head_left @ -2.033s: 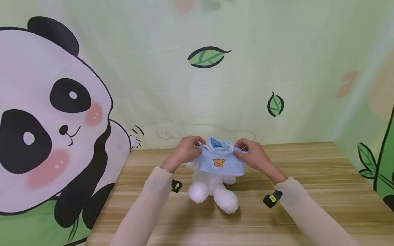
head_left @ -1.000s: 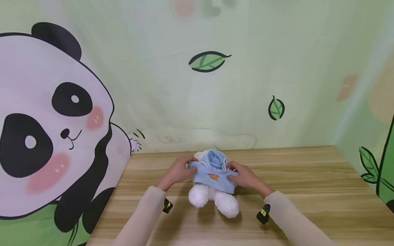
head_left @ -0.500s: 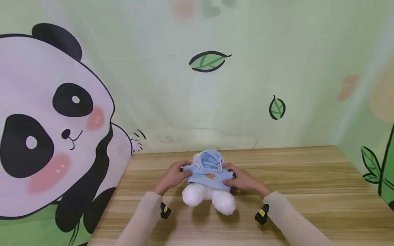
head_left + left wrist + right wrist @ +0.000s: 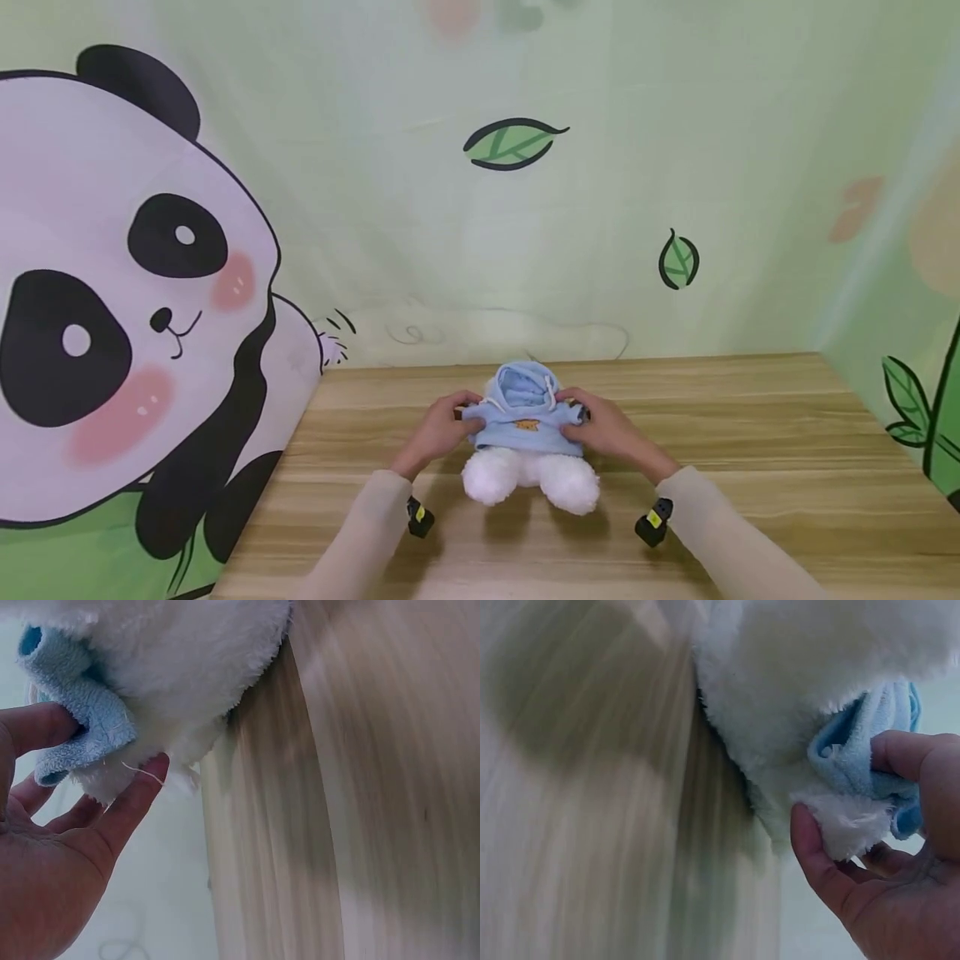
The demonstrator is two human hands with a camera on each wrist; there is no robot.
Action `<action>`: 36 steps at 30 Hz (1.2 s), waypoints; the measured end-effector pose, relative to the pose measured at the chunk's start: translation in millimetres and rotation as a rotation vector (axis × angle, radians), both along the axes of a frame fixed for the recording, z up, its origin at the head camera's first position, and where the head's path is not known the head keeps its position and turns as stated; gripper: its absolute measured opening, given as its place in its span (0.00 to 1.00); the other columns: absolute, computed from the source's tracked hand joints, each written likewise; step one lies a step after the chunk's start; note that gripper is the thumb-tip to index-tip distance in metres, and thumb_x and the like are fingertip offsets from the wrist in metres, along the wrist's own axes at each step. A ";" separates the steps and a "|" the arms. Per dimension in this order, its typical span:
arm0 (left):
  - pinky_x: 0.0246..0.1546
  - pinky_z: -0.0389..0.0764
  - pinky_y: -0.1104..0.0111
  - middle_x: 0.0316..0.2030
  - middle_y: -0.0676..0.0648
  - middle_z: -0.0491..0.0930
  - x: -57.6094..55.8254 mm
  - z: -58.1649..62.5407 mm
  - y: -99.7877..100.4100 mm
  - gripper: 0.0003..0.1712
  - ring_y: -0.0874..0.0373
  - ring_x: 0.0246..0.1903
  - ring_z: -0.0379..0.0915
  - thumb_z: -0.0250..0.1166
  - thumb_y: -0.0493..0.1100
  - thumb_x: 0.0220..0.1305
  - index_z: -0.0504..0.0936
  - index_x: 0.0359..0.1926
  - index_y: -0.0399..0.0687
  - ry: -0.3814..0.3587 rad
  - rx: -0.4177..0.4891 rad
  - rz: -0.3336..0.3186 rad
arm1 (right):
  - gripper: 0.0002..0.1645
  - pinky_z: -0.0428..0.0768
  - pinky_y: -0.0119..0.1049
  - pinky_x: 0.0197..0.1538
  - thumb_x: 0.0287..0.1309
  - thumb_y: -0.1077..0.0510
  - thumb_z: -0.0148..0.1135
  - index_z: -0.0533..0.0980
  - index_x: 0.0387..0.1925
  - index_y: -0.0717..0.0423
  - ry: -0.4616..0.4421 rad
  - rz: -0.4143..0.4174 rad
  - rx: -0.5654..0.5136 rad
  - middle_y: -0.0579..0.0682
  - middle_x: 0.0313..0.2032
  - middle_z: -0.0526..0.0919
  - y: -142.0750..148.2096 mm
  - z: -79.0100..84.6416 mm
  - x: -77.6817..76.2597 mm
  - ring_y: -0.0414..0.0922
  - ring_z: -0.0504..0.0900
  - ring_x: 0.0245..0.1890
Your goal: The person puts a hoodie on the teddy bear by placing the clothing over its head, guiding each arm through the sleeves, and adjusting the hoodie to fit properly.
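A small light-blue hoodie (image 4: 517, 437) with white drawstrings and an orange animal-face patch lies over the front of a white plush toy (image 4: 491, 477). The toy's two round feet point toward me; the hood covers most of its head. My left hand (image 4: 441, 429) pinches the hoodie's left side, thumb in front and fingers behind. On the other side my right hand (image 4: 609, 429) grips it likewise. In the left wrist view, the thumb presses a blue sleeve (image 4: 90, 724) beside white fur. The right wrist view shows fingers around a furry paw (image 4: 847, 823) under the other sleeve (image 4: 859, 754).
The wooden tabletop (image 4: 735, 467) spreads around the toy and ends at a pale green printed backdrop (image 4: 375, 208). A large printed panda (image 4: 150, 317) fills the left side. Black cameras (image 4: 420, 517) are worn at both wrists.
The hoodie, earlier held up in front of the toy's upper body, has come down over its torso, with both hands lowered along. Lately, hands, hoodie and toy have shifted slightly right in view.
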State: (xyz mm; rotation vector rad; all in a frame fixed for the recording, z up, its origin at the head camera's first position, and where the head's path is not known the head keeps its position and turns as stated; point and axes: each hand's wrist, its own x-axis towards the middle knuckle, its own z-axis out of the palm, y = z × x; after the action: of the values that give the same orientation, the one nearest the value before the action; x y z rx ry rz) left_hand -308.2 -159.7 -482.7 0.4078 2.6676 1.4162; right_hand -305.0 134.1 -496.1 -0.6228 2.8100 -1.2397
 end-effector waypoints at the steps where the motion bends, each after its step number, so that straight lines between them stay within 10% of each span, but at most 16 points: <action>1: 0.35 0.78 0.69 0.46 0.44 0.82 0.0 -0.3 3.7 0.14 0.54 0.42 0.79 0.66 0.39 0.62 0.81 0.50 0.47 -0.001 0.006 -0.010 | 0.26 0.76 0.44 0.45 0.56 0.57 0.67 0.74 0.58 0.49 0.002 0.001 0.009 0.60 0.53 0.80 4.4 1.9 1.1 0.49 0.76 0.43; 11: 0.36 0.77 0.70 0.46 0.44 0.81 5.6 -0.1 40.4 0.14 0.58 0.39 0.76 0.65 0.40 0.63 0.80 0.49 0.45 0.006 0.021 -0.097 | 0.25 0.77 0.49 0.49 0.57 0.56 0.67 0.75 0.57 0.51 0.080 -0.016 0.075 0.62 0.56 0.80 43.8 24.6 11.4 0.53 0.78 0.49; 22: 0.48 0.79 0.60 0.51 0.42 0.81 15.6 -9.0 43.1 0.18 0.50 0.48 0.77 0.62 0.44 0.64 0.78 0.53 0.43 0.010 -0.045 -0.087 | 0.25 0.75 0.41 0.44 0.59 0.56 0.66 0.74 0.58 0.51 0.042 0.021 0.059 0.60 0.55 0.80 51.5 11.4 19.2 0.47 0.75 0.41; 29: 0.48 0.77 0.60 0.53 0.43 0.74 26.3 9.7 52.5 0.20 0.47 0.52 0.72 0.65 0.41 0.62 0.77 0.55 0.43 0.291 -0.076 -0.026 | 0.26 0.75 0.41 0.44 0.59 0.55 0.66 0.74 0.58 0.53 0.071 0.032 0.091 0.59 0.53 0.81 49.5 14.6 17.1 0.46 0.75 0.40; 36: 0.38 0.77 0.76 0.37 0.51 0.81 40.5 25.5 65.7 0.10 0.61 0.36 0.77 0.64 0.40 0.64 0.82 0.45 0.45 0.384 -0.224 -0.280 | 0.25 0.77 0.44 0.47 0.58 0.57 0.66 0.74 0.57 0.56 0.119 0.018 0.096 0.58 0.52 0.82 44.6 19.1 19.3 0.48 0.78 0.44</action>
State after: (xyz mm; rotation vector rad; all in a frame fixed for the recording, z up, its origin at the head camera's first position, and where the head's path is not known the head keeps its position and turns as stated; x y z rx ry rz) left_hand -267.7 -94.1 -457.2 1.0750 2.8595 1.0320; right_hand -285.7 178.7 -477.0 -0.7382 2.9314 -1.0918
